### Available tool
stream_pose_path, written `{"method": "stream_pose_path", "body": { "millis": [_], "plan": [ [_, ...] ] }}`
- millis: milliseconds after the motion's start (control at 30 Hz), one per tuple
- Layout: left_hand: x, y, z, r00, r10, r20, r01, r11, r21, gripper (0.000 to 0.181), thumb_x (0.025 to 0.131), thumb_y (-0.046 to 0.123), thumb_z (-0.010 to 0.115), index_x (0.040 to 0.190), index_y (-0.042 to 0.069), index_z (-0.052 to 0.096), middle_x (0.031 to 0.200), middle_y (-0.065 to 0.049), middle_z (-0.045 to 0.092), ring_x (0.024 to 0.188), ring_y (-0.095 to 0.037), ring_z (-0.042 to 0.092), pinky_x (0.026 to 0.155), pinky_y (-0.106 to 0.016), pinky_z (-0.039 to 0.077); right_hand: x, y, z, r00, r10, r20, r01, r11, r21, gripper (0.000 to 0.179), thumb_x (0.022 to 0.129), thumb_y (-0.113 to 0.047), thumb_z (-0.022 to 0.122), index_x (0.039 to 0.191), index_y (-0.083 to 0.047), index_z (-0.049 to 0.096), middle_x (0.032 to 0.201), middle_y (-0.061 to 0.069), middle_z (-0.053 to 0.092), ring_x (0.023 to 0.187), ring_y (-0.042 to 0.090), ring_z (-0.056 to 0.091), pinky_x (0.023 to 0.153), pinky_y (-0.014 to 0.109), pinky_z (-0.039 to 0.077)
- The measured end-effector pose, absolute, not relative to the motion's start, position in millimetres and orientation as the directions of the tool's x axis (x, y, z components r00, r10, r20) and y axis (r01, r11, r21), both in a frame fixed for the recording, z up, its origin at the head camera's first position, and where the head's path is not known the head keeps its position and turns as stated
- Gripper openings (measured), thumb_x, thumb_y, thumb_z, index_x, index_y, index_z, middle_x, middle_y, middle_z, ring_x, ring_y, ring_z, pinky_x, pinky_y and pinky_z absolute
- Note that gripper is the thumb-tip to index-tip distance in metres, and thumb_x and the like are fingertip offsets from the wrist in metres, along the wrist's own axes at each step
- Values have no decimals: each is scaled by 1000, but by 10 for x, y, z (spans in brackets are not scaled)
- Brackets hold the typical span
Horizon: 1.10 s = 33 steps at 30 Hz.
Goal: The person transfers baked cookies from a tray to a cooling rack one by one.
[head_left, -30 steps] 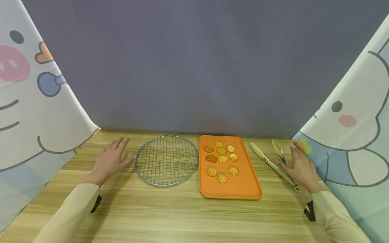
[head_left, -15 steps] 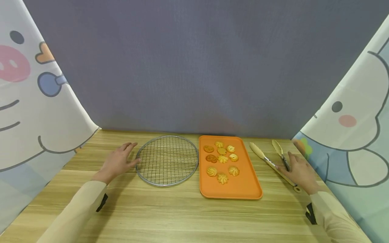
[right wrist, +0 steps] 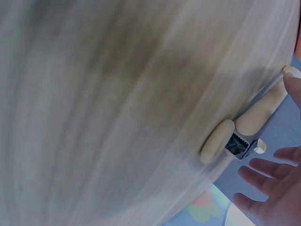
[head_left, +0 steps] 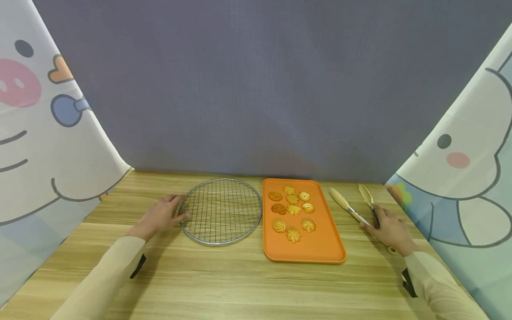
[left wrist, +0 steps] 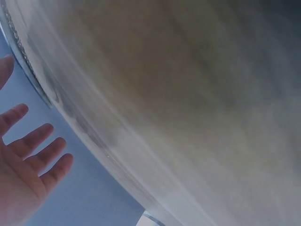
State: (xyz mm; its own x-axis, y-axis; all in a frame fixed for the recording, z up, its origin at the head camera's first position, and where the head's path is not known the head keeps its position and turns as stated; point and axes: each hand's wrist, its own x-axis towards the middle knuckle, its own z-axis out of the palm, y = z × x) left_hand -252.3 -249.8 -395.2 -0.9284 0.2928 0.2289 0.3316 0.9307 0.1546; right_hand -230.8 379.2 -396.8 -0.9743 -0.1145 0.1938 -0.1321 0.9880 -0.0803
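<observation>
At the left rim of a round wire cooling rack (head_left: 221, 211) is my left hand (head_left: 162, 216), its thumb overlapping the rim in the head view. Spread, relaxed fingers (left wrist: 33, 141) show in the left wrist view, holding nothing. A pair of tongs (head_left: 341, 198) with cream scalloped tips and metal arms lies spread on the right, its ring end toward me. Over its arms hovers my right hand (head_left: 391, 229), covering part of them in the head view. Loosely extended fingers (right wrist: 263, 176) appear beside the tongs (right wrist: 261, 113) in the right wrist view.
An orange tray (head_left: 320, 248) lies between rack and tongs, with several cookies (head_left: 293, 209) of different shapes on it. The wooden table (head_left: 240, 289) backs onto a grey panel (head_left: 256, 89). Cartoon-print cloths (head_left: 60, 155) flank both sides.
My left hand has moved right and slightly down to the rack's rim. The right hand has lowered and drawn a little left over the tongs. Rack, tray and tongs stay put.
</observation>
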Motion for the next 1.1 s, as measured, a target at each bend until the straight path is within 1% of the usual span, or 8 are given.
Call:
{"method": "stream_pose_path", "body": {
  "millis": [200, 367, 533, 633, 933, 1100],
  "plan": [
    [-2507, -2461, -3956, -937, 293, 191, 324, 932, 161, 63, 85, 42, 60, 133, 5, 44, 127, -30, 47, 104, -52, 51, 71, -59, 48, -2326, 3774, -4003, -973, -132, 188, -148, 986, -76, 82, 85, -49, 56, 129, 17, 32, 113, 43, 47, 87, 56, 53, 66, 60, 44],
    [-2503, -2450, -3967, -942, 292, 164, 317, 936, 155, 61, 85, 42, 60, 132, 6, 46, 125, -31, 48, 106, -52, 50, 71, -60, 48, -2346, 3768, -4022, -975, -128, 182, -148, 984, -96, 80, 86, -48, 55, 128, 17, 32, 110, 43, 48, 84, 55, 54, 65, 60, 45],
    [-2510, -2445, -3988, -946, 299, 123, 316, 936, 156, 59, 87, 42, 58, 133, 6, 45, 127, -31, 47, 107, -51, 50, 69, -59, 48, -2370, 3766, -4031, -974, -134, 185, -155, 982, -108, 78, 87, -47, 55, 126, 16, 33, 103, 40, 51, 80, 52, 56, 61, 57, 46],
    [-2510, -2441, -3994, -948, 298, 107, 313, 937, 157, 59, 88, 41, 57, 133, 6, 45, 127, -31, 46, 109, -51, 49, 72, -60, 47, -2389, 3765, -4040, -974, -135, 185, -158, 980, -117, 76, 87, -46, 55, 125, 16, 33, 100, 40, 51, 80, 51, 56, 61, 56, 46],
    [-2516, -2439, -4019, -945, 305, 115, 320, 935, 155, 55, 88, 41, 57, 129, 7, 49, 125, -29, 49, 106, -51, 51, 73, -61, 47, -2431, 3758, -4076, -978, -113, 173, -135, 983, -124, 75, 88, -45, 54, 125, 17, 31, 103, 42, 48, 85, 53, 53, 65, 58, 45],
    [-2516, -2437, -4028, -943, 308, 127, 326, 932, 157, 54, 88, 41, 57, 128, 7, 50, 125, -29, 49, 106, -50, 51, 74, -61, 46, -2445, 3760, -4074, -979, -110, 173, -135, 981, -141, 75, 88, -43, 55, 124, 18, 31, 100, 42, 48, 82, 52, 54, 64, 57, 45]
  ]
}}
